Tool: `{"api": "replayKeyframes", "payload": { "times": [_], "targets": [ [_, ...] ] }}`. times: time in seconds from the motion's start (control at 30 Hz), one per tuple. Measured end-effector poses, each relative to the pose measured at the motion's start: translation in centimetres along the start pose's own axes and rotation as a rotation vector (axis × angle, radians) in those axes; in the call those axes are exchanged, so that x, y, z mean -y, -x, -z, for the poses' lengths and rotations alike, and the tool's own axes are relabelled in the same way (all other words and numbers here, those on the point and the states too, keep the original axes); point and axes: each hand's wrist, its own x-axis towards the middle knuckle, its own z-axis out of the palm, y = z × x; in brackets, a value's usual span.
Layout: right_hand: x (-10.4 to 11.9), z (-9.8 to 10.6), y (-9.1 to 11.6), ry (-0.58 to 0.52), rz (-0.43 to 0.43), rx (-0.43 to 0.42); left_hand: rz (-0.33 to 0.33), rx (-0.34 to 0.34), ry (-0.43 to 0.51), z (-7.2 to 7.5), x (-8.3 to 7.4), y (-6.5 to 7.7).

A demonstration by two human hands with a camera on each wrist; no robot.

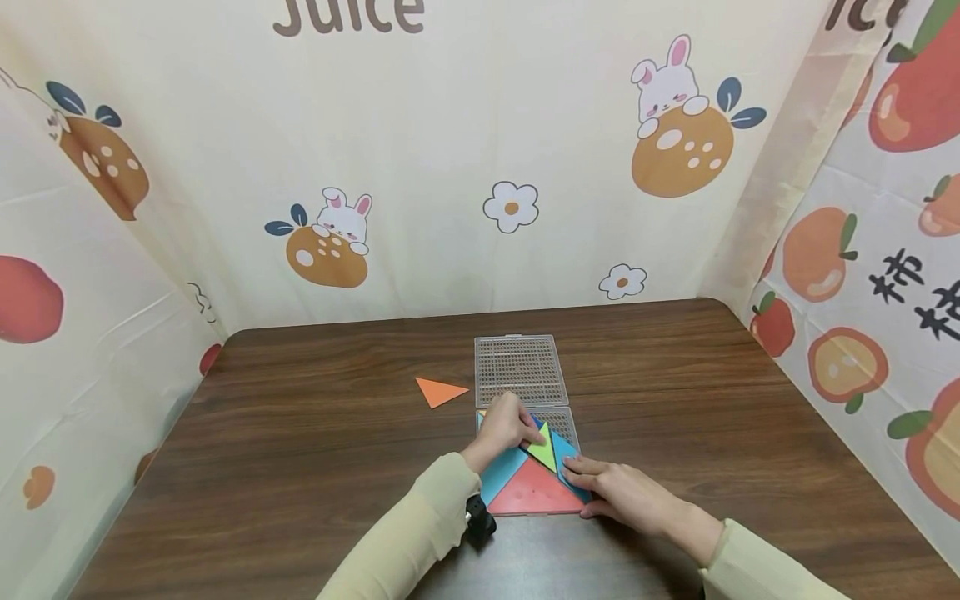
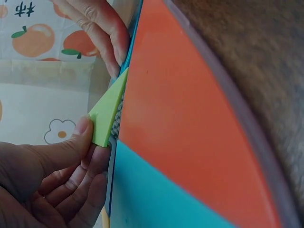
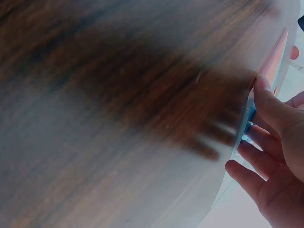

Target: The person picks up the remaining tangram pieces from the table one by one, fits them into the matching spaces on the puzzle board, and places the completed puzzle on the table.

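In the head view, my left hand (image 1: 504, 427) pinches a light green tangram triangle (image 1: 543, 450) between thumb and fingers. The left wrist view shows that triangle (image 2: 105, 116) tilted, one corner near the tray's surface. A clear plastic tangram case lies unfolded, and its near tray (image 1: 561, 419) holds a large red triangle (image 1: 534, 490), a large teal triangle (image 1: 501, 475) and a blue piece (image 1: 564, 454). My right hand (image 1: 618, 493) rests at the tray's right side, fingers on the blue piece, thumb by the near corner. My left hand partly hides the tray's upper left.
An orange triangle (image 1: 440, 392) lies alone on the brown wooden table (image 1: 315, 433), left of the case. Beyond the tray, the gridded lid (image 1: 519, 371) lies flat. Printed curtains (image 1: 450, 150) stand behind the table and at both sides.
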Motion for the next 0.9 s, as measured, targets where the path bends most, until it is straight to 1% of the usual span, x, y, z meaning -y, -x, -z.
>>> {"api": "replayKeyframes", "payload": {
  "times": [0.07,0.1,0.23,0.5,0.6,0.77,0.9],
  "targets": [
    [0.03,0.02,0.0,-0.001,-0.002,0.001,-0.002,-0.005,-0.007,-0.12,0.01,-0.01],
    [0.05,0.03,0.0,-0.002,-0.004,0.003,0.02,-0.004,-0.011,-0.14,-0.08,-0.01],
    [0.06,0.07,0.0,-0.007,-0.009,0.009,0.012,-0.02,-0.027,-0.29,-0.07,0.03],
    [0.02,0.09,-0.08,-0.019,-0.009,0.012,0.005,-0.016,-0.03,-0.39,-0.21,0.2],
    [0.0,0.07,-0.12,-0.022,-0.01,0.015,-0.013,-0.022,-0.034,-0.46,-0.23,0.27],
    [-0.04,0.0,-0.1,-0.017,-0.008,0.013,-0.061,-0.025,-0.037,-0.72,-0.2,0.33],
    [-0.06,-0.11,-0.05,-0.009,-0.003,0.006,-0.078,-0.043,-0.083,-1.04,-0.22,0.3]
  ]
}}
